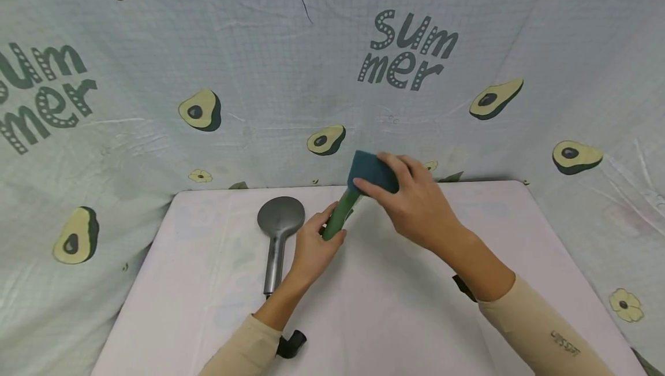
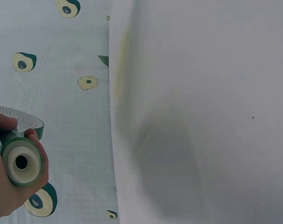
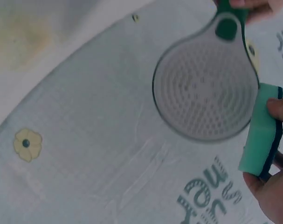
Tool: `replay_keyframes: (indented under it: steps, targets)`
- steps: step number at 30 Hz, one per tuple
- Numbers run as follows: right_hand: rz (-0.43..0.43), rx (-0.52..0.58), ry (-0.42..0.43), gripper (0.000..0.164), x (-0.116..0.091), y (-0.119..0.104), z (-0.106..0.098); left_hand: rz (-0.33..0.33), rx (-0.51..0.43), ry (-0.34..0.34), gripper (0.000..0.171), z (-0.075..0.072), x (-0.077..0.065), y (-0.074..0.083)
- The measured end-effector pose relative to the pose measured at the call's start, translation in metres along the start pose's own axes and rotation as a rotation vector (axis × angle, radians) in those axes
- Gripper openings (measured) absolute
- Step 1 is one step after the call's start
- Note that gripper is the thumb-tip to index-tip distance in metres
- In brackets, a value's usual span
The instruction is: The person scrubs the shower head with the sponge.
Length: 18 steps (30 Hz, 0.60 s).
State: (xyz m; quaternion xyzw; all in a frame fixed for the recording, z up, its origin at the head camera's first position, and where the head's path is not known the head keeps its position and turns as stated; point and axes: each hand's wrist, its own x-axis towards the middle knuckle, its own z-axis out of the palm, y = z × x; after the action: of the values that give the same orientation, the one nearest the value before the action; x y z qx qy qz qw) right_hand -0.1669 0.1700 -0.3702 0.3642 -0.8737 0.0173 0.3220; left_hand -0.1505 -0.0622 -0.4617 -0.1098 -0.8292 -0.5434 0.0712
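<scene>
My left hand (image 1: 315,249) grips the green handle of a shower head (image 1: 340,214), raised over the far part of the table. Its round pale face, covered in small nozzles, shows in the right wrist view, and the hollow handle end appears in the left wrist view. A sponge (image 3: 261,128), light green with a dark blue scouring side, is pinched between the thumb and fingers of my right hand (image 1: 418,208). The sponge lies against the rim of the shower head's face. From the head view, the sponge hides most of that face.
A grey shower head (image 1: 281,217) with a metallic handle lies on the table left of my left hand. Nearer me, a black elbow-shaped piece (image 1: 292,344) is partly under the left sleeve. Another dark thing (image 1: 464,287) peeks out beside my right forearm. A printed curtain (image 1: 270,151) hangs behind the table.
</scene>
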Motion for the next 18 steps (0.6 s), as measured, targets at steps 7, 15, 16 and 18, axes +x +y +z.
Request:
replay_keyframes:
  steps: [7,15,16,18]
  targets:
    - [0.028,-0.005,0.042,0.061,0.0,0.017,-0.002,-0.023,-0.006,-0.006,0.06,0.003,-0.004,-0.002]
    - [-0.07,-0.061,0.04,0.064,-0.01,0.0,0.015,-0.019,0.01,-0.012,0.06,0.005,-0.004,-0.003]
    - [-0.084,-0.061,0.036,0.065,-0.011,-0.004,0.018,-0.013,0.012,-0.012,0.06,0.005,-0.003,-0.003]
    - [-0.122,-0.07,0.035,0.066,-0.014,-0.012,0.025,-0.002,0.014,-0.007,0.059,0.006,-0.003,-0.003]
